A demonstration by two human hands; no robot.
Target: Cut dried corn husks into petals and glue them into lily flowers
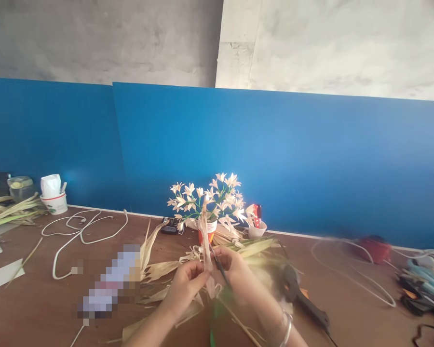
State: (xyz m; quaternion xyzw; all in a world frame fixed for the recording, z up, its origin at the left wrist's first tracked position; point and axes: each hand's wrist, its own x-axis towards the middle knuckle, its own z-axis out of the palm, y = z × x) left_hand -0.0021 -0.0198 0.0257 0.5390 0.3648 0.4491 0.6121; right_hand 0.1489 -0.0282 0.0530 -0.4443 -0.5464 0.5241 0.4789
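Note:
My left hand [186, 284] pinches the lower part of a narrow dried leaf strip [205, 236] that stands upright above the brown table [43, 299]. My right hand [237, 272] is closed beside it, holding a thin dark tool [220, 267] against the strip; a bangle shows on that wrist. Loose dried leaves [162, 267] lie under and around both hands. Just behind them stands a small pot of pale handmade flowers [210, 197].
A black glue gun [304, 301] lies right of my right hand. White cord [79, 231] loops across the left of the table, with a white cup [56, 202] and long leaves [7, 212] beyond. A red object [376, 248] and cables sit at right. Blue wall panels stand behind.

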